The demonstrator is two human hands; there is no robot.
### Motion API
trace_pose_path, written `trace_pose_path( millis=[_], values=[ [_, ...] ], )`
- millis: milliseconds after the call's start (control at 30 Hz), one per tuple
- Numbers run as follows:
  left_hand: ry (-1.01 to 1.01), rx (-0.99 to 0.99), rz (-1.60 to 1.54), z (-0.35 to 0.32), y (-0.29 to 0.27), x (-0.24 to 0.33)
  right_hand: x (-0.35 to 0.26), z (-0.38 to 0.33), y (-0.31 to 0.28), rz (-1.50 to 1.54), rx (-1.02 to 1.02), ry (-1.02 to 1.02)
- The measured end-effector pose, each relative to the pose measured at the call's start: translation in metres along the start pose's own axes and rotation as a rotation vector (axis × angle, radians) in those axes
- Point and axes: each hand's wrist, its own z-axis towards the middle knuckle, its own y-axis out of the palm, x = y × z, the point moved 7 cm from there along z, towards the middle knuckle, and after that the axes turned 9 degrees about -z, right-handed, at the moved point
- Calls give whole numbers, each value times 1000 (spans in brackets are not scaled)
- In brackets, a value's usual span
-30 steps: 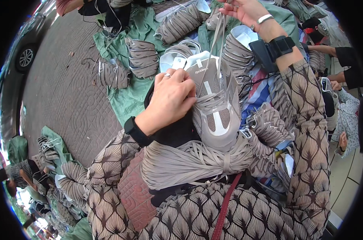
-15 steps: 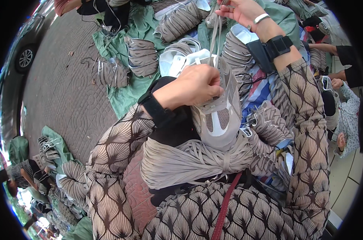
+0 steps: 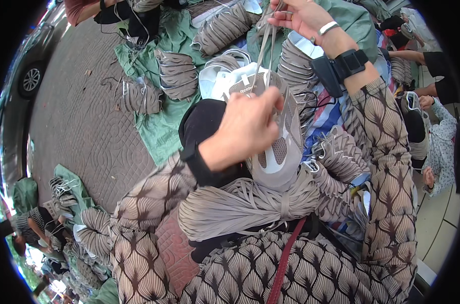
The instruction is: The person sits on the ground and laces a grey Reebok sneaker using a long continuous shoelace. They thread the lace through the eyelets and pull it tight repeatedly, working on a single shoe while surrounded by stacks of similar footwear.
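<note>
A taupe and white shoe upper [image 3: 279, 152] rests on my lap. My left hand [image 3: 247, 126] grips its top edge by the lace eyelets. My right hand [image 3: 301, 17] is raised far ahead, pinching the ends of a taupe lace [image 3: 263, 48] that runs taut down to the upper. A tied bundle of flat taupe laces [image 3: 240, 205] lies across my lap just below the upper.
Piles of stacked taupe uppers [image 3: 177, 73] lie on green tarps [image 3: 161, 129] ahead and to the left. More uppers [image 3: 341, 152] sit at my right. Another person's arms [image 3: 108, 10] work at the top left; other people sit at the right. A car [image 3: 30, 76] stands on the paving.
My left hand slid up from the side of the upper to its top edge. My right hand stayed raised, holding the lace taut.
</note>
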Motion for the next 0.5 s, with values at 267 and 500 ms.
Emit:
trace_pose_path(
  millis=[267, 500],
  values=[
    [401, 149, 121, -53, -6, 25, 6, 1, 32, -234, -163, 39],
    [365, 220, 269, -45, -18, 13, -32, 22, 18, -391, -21, -499]
  ],
)
